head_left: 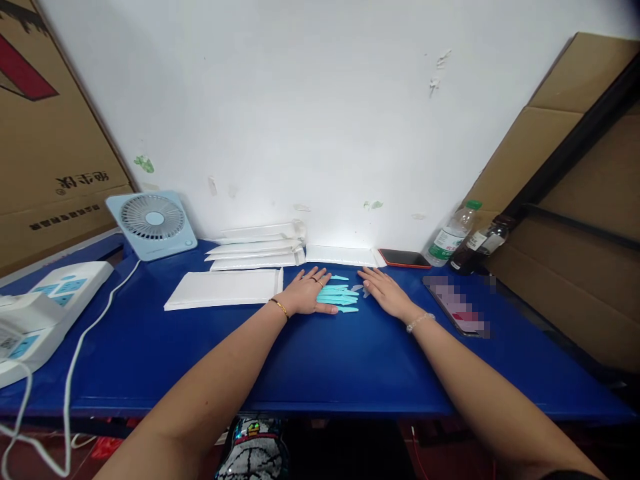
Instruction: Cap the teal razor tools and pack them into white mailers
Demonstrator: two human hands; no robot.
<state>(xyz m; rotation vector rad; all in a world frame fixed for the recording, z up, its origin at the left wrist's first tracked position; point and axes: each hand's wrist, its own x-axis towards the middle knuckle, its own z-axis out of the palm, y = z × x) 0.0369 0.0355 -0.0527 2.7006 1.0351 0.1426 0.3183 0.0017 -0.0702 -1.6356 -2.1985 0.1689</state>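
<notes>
Several slim turquoise plastic pieces [340,300], shaped like eyebrow razors, lie side by side on the blue tabletop [350,373]. My left hand [307,293] rests flat across their left ends with its fingers spread, hiding part of them. Just right of the row are small translucent bits [357,289], too small to make out. My right hand [387,293] lies palm down beside these bits, fingers stretched out, its fingertips near them. Neither hand grips anything. A white padded envelope [225,288] lies immediately left of my left hand.
Behind stand more white envelopes [255,250], one single envelope [343,255] and a dark phone [405,258]. To the right are another phone [455,307], a green-capped bottle [450,237] and a dark bottle [480,247]. A fan [155,223] and a power strip [65,293] with cables occupy the left.
</notes>
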